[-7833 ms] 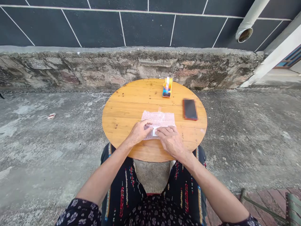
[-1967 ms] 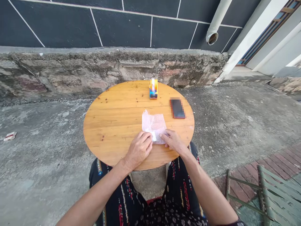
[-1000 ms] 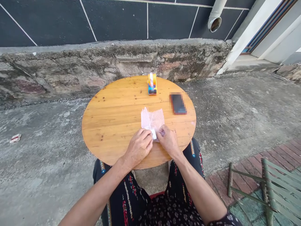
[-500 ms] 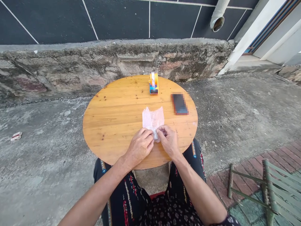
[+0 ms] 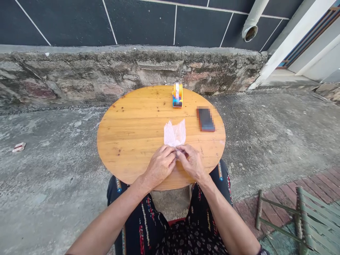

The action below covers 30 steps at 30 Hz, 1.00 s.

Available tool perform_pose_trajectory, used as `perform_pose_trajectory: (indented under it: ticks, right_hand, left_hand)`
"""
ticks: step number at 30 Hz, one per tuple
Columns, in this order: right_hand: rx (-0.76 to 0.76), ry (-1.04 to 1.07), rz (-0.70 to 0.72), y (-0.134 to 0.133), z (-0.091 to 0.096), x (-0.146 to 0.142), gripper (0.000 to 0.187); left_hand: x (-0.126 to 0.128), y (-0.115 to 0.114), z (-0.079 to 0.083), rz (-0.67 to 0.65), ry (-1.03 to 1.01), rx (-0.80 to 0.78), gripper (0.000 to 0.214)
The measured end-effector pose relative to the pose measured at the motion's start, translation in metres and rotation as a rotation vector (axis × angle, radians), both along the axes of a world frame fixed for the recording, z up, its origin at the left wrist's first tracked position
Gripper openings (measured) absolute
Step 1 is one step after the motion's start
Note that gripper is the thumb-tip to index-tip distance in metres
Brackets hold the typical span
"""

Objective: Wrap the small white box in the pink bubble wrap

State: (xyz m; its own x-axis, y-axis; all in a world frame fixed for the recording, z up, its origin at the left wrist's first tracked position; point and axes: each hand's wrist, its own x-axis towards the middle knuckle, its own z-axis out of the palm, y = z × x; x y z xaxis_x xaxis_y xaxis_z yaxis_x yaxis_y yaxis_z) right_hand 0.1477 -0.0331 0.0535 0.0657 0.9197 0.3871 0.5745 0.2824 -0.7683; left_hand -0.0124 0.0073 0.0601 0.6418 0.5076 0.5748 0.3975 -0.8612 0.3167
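A piece of pinkish bubble wrap point(image 5: 174, 133) lies folded narrow on the round wooden table point(image 5: 132, 131), near its front edge. My left hand point(image 5: 159, 166) and my right hand point(image 5: 191, 163) meet at the wrap's near end, fingers pinched together on it. The wrap's far end stands up a little above the tabletop. What lies inside the wrap under my fingers is hidden.
A yellow and blue tape dispenser point(image 5: 177, 95) stands at the table's far edge. A dark phone point(image 5: 205, 119) lies to the right of the wrap. A stone ledge point(image 5: 106, 74) and dark tiled wall are behind. A green slatted chair point(image 5: 305, 219) stands at lower right.
The bubble wrap has been folded from a wide sheet into a narrow bundle. My hands have drawn together at its near end, covering the white part that showed before.
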Motion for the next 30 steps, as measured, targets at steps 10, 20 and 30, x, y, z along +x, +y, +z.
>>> perform_pose_trajectory:
  ticks: [10, 20, 30]
  right_hand:
    - [-0.02, 0.065, 0.074, 0.003, 0.008, 0.003, 0.022]
    - [-0.072, 0.053, 0.167, -0.002, 0.009, 0.004, 0.041]
    - [0.035, -0.325, 0.134, -0.02, 0.012, 0.0, 0.061]
  left_hand:
    - [-0.001, -0.001, -0.005, 0.05, 0.009, 0.036, 0.017]
    - [-0.004, 0.001, -0.004, 0.049, -0.033, -0.013, 0.013]
    - [-0.006, -0.002, -0.006, 0.074, -0.078, -0.123, 0.027]
